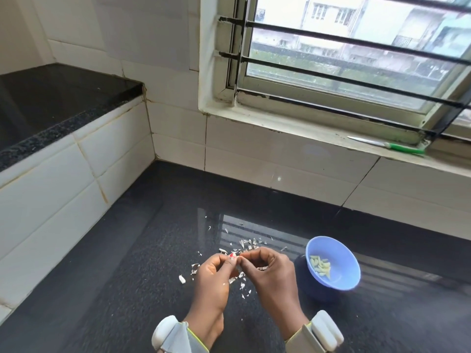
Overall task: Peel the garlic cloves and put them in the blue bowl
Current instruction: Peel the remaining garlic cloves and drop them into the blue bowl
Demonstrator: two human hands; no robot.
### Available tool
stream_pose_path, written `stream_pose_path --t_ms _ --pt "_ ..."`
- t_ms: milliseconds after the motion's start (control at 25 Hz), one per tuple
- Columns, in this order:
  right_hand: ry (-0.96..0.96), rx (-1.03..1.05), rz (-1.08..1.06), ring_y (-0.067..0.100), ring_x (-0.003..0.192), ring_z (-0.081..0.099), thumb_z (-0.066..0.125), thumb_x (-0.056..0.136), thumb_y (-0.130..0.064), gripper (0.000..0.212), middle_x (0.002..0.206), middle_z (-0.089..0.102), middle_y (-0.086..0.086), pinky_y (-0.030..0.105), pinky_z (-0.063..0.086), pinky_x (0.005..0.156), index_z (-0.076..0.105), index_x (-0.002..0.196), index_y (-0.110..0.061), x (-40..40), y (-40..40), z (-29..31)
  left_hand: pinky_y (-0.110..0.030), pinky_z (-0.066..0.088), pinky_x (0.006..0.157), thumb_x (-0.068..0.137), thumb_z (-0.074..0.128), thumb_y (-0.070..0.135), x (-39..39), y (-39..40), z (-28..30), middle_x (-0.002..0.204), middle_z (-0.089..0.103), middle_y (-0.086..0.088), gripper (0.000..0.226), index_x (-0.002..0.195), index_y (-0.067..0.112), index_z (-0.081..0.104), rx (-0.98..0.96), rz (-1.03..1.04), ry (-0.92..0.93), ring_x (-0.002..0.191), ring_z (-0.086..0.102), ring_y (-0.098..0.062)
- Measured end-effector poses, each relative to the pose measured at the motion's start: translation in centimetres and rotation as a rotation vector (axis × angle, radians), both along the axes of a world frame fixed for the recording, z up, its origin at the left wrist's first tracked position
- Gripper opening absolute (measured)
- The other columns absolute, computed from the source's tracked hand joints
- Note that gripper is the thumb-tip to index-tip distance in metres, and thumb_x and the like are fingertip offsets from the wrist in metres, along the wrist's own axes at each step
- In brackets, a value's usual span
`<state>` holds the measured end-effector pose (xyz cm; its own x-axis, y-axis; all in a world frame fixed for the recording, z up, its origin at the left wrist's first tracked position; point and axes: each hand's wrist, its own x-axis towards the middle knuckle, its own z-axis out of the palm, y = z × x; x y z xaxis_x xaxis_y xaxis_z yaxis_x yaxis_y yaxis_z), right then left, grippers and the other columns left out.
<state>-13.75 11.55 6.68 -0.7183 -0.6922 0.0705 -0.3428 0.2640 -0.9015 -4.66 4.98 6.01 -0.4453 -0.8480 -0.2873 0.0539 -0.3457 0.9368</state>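
Pinching one garlic clove (pixel 235 258) between left hand (pixel 212 272) and right hand (pixel 267 266); one blue bowl (pixel 332 263) right of them, roughly ten peeled cloves (pixel 320 266) inside.

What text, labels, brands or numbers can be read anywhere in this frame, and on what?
None can be read.
Blue bowl: no print shows.
Knife on the sill: no marking shows on blade or green handle.
Wrist bands: plain, no logo visible.
Buildings through the window: blurred, no signs legible.
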Motion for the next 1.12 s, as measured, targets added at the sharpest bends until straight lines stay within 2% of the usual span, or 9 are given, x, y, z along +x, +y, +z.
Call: stream_pose_path --t_ms 80,200,400,520,640,760,840,1000,1120 --pt "0.009 -0.028 -0.044 0.003 0.064 0.069 0.082 0.076 -0.016 0.012 0.068 0.072 -0.014 0.015 0.051 0.059 0.075 0.072 -0.024 0.4 0.0 -0.3 -0.008 0.037 0.047 0.091 0.056 0.005 -0.4 0.5 -0.2 0.069 0.062 -0.006 0.017 0.075 0.004 0.063 0.1 0.029 0.051 0.066 0.057 -0.009" --pt "0.0 -0.064 -0.054 0.007 0.068 0.069 0.079 0.079 -0.016 0.01 0.071 0.073 -0.012 0.016 0.052 0.061 0.075 0.075 -0.024 0.4 0.0 -0.5 -0.016 0.038 0.052 0.09 0.059 0.014 -0.5 0.8 -0.4 0.076 0.069 -0.006 0.014 0.084 0.007 0.069 0.173 0.052 0.075 0.069 0.06 -0.01" --pt "-0.08 -0.056 0.119 0.004 0.07 0.069 0.075 0.084 -0.021 0.002 0.075 0.074 -0.007 0.015 0.05 0.063 0.075 0.082 -0.021 0.3 0.3 -0.1 -0.027 0.032 0.059 0.089 0.06 0.024 -0.2 -0.1 -0.6 0.087 0.074 -0.01 0.021 0.093 0.007 0.072 0.236 -0.028 0.053 0.076 0.064 -0.014" --pt "-0.126 -0.024 0.192 0.001 0.068 0.067 0.075 0.085 -0.018 0.002 0.075 0.074 -0.005 0.013 0.047 0.063 0.074 0.083 -0.018 -0.9 0.5 0.3 -0.025 0.032 0.059 0.088 0.061 0.024 -0.2 -0.2 -0.7 0.084 0.072 -0.005 0.02 0.095 0.009 0.071 0.279 -0.069 0.034 0.074 0.061 -0.012" --pt "-0.059 0.031 0.206 0.002 0.071 0.067 0.074 0.085 -0.016 0.004 0.078 0.074 -0.006 0.015 0.05 0.066 0.074 0.083 -0.02 -1.4 0.4 -0.3 -0.023 0.029 0.055 0.089 0.06 0.019 -0.3 -0.5 -0.6 0.071 0.07 0.003 0.012 0.091 0.011 0.069 0.314 -0.09 0.012 0.07 0.061 -0.011" --pt "-0.016 0.054 0.183 0.005 0.075 0.068 0.075 0.084 -0.02 0.002 0.079 0.073 -0.009 0.018 0.051 0.069 0.074 0.085 -0.021 -1.9 0.1 -1.1 -0.023 0.029 0.053 0.091 0.058 0.013 -0.4 -1.2 -0.2 0.066 0.07 0.004 0.011 0.086 0.012 0.068 0.296 -0.091 -0.02 0.066 0.064 -0.009" --pt "0.016 0.066 0.164 0.005 0.076 0.067 0.075 0.084 -0.02 0.002 0.079 0.073 -0.01 0.019 0.052 0.07 0.074 0.085 -0.022 -2.2 0.1 -1.6 -0.022 0.03 0.052 0.09 0.06 0.012 -0.5 -1.3 -0.5 0.067 0.071 0.002 0.011 0.088 0.01 0.07 0.247 -0.082 -0.048 0.062 0.065 -0.007" --pt "0.155 0.087 0.135 0.006 0.078 0.065 0.074 0.084 -0.021 0.005 0.081 0.07 -0.013 0.022 0.052 0.072 0.072 0.086 -0.025 -2.0 0.0 -2.2 -0.014 0.037 0.048 0.088 0.063 0.011 -0.9 -1.2 -0.9 0.074 0.072 -0.003 0.012 0.094 0.007 0.072 0.181 -0.093 -0.038 0.067 0.065 -0.008" --pt "0.156 0.095 0.109 0.001 0.077 0.065 0.072 0.085 -0.015 0.01 0.082 0.071 -0.015 0.014 0.05 0.071 0.074 0.088 -0.024 -2.5 -0.3 -2.3 -0.008 0.041 0.046 0.086 0.064 0.005 -1.3 -1.4 -0.8 0.073 0.069 -0.004 0.013 0.096 0.001 0.07 0.17 -0.054 -0.007 0.06 0.061 -0.005"
